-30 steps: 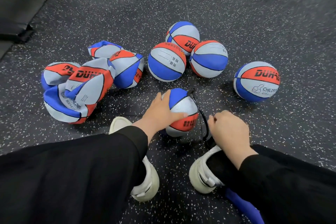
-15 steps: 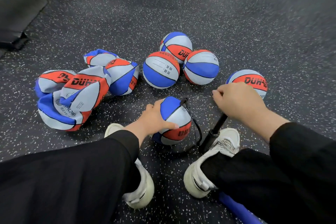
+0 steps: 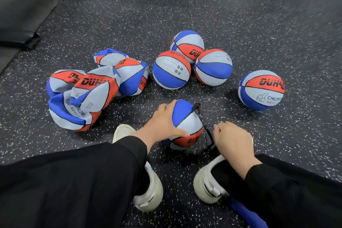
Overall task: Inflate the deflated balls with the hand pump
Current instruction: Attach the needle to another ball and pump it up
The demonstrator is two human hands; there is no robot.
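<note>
Centre, low in frame: left hand (image 3: 164, 122) cups the ball (image 3: 187, 122) on the floor (image 3: 240, 24), fingers spread and curved round its left side, thumb along the near edge. Black hose (image 3: 205, 127) enters the ball's upper right and runs down to the right hand (image 3: 233, 140). We note that fist closed, fingers curled together; pump hidden beneath. Flat balls (image 3: 88, 98) heaped left; four round balls (image 3: 171, 69) beyond.

I see bare floor (image 3: 222, 106) between the nearest ball (image 3: 187, 119) and the lone right ball (image 3: 261, 89); deflated balls (image 3: 87, 98) crowd the left side.
</note>
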